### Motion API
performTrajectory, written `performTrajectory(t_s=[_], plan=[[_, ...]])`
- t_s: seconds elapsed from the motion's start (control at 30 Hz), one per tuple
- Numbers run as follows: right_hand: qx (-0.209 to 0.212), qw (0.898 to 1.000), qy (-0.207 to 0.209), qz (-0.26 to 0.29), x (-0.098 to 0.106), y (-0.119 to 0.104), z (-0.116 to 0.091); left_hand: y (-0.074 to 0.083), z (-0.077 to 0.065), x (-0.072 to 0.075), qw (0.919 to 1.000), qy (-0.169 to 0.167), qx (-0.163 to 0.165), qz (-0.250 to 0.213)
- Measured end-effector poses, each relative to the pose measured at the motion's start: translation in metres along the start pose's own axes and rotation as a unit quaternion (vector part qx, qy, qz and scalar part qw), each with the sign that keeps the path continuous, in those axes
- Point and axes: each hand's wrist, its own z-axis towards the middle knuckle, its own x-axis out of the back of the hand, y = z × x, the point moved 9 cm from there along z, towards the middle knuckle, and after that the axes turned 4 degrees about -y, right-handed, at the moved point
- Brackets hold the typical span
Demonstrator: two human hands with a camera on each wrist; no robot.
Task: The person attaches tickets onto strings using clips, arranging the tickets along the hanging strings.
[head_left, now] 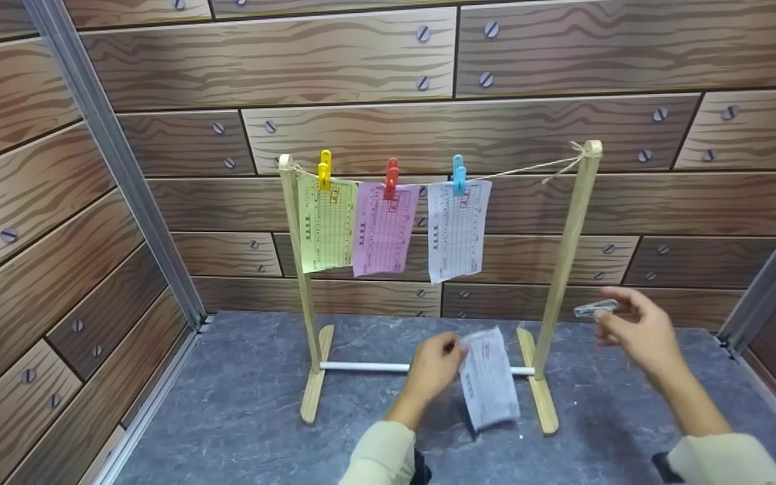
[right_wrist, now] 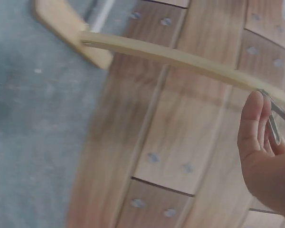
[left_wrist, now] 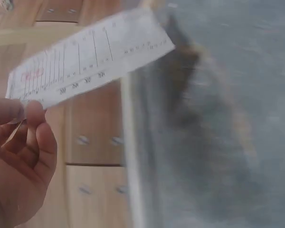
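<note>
My left hand (head_left: 434,369) pinches a white printed slip (head_left: 489,380) by its upper corner, and the slip hangs tilted in front of the rack's white crossbar. In the left wrist view the slip (left_wrist: 85,59) shows rows of print and a red mark, with thumb and fingertip on its edge. To the right of the rack, my right hand (head_left: 647,337) holds a grey-green clothespin (head_left: 595,308) between thumb and fingers. The clothespin (right_wrist: 274,128) is partly hidden by the fingers in the right wrist view.
A string between two wooden posts (head_left: 571,256) carries a yellow-green slip (head_left: 327,225) under a yellow clothespin (head_left: 324,172), a pink slip (head_left: 384,236) under a red clothespin (head_left: 391,178), and another white slip (head_left: 457,232) under a blue clothespin (head_left: 459,176). Wood-patterned walls surround the grey surface (head_left: 240,404).
</note>
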Motion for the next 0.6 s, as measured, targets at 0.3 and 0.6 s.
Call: performTrajectory(t_s=[0.3, 0.6], plan=[[0.019, 0.998, -0.062, -0.010, -0.014, -0.047, 0.006, 0.075, 0.031, 0.044, 0.9913, 0.085, -0.101, 0.006], [0.067, 0.977, -0.092, 0.181, -0.017, -0.087, 0.011, 0.138, 0.053, 0.071, 0.9759, 0.117, -0.183, -0.016]])
